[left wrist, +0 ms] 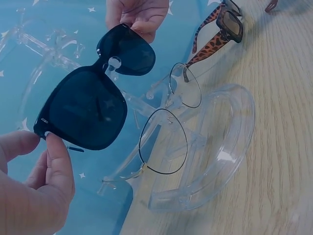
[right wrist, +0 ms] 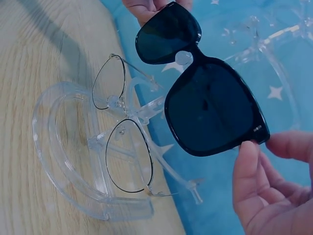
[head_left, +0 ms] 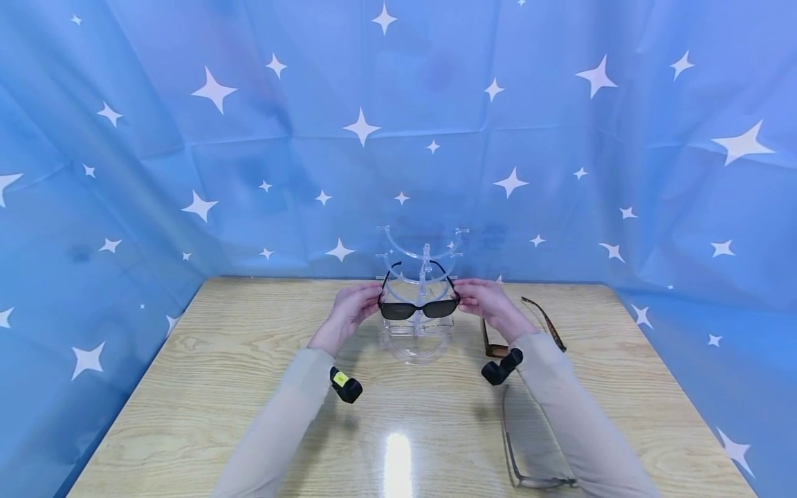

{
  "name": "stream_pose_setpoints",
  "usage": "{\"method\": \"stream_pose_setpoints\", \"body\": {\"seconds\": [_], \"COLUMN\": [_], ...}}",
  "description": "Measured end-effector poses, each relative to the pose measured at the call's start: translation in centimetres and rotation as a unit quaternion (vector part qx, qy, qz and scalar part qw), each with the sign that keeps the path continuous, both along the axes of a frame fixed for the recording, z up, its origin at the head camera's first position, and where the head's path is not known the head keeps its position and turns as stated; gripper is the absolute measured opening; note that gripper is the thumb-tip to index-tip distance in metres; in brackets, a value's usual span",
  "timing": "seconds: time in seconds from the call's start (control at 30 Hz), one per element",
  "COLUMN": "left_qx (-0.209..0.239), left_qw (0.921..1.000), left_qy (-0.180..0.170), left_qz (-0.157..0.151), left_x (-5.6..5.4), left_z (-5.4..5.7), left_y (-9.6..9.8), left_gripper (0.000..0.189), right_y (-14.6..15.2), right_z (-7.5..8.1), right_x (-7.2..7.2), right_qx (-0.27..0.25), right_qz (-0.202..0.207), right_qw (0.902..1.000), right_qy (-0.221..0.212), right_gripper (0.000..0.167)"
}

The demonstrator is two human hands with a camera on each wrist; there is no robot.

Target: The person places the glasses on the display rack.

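Note:
Black sunglasses [head_left: 418, 310] with dark lenses are held level by both hands at a clear plastic glasses stand [head_left: 426, 259]. My left hand [head_left: 356, 308] pinches the hinge corner on the left between thumb and fingers. On the other side, my right hand [head_left: 484, 301] pinches the opposite hinge corner. The temples reach back on either side of the stand's upright. Lower on the stand sits a thin wire-framed pair of glasses [left wrist: 164, 142], just above the curved clear base [right wrist: 54, 147]. Whether the sunglasses bear on the stand's arm cannot be made out.
Tortoiseshell glasses [head_left: 549, 325] lie on the wooden table [head_left: 249, 360] behind my right forearm. Another pair with a greyish frame [head_left: 529, 481] lies nearer the front, partly under the right sleeve. A blue star-patterned cloth [head_left: 311, 159] hangs behind the table.

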State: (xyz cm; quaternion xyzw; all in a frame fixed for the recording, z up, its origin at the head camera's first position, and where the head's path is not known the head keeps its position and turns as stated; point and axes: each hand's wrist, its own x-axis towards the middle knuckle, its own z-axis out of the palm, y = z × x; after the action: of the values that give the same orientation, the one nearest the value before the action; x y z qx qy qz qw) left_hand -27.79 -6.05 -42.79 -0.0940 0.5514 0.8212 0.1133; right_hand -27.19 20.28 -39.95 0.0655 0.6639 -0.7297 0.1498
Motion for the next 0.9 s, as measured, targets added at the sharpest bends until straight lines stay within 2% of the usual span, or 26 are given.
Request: {"method": "stream_pose_setpoints", "body": {"seconds": [0.33,0.7,0.9], "left_qx": [0.002,-0.004,-0.010], "left_qw": [0.9999,0.9998,0.9998], "left_qy": [-0.007,-0.015,-0.012], "left_qz": [0.011,0.014,0.010], "left_x": [-0.06,-0.05,0.00], "left_z": [-0.32,-0.18,-0.08], "left_y": [0.19,0.19,0.25], "left_gripper": [0.033,0.031,0.032], "right_y": [0.00,0.09,0.10], "right_z": [-0.46,-0.67,-0.64], "right_x": [-0.08,0.08,0.09], "right_qx": [0.002,0.000,-0.002], "right_qz": [-0.008,0.000,-0.003], "right_qw": [1.0000,1.0000,1.0000], "right_qy": [-0.001,0.001,-0.001], "right_gripper": [0.019,0.029,0.028]}}
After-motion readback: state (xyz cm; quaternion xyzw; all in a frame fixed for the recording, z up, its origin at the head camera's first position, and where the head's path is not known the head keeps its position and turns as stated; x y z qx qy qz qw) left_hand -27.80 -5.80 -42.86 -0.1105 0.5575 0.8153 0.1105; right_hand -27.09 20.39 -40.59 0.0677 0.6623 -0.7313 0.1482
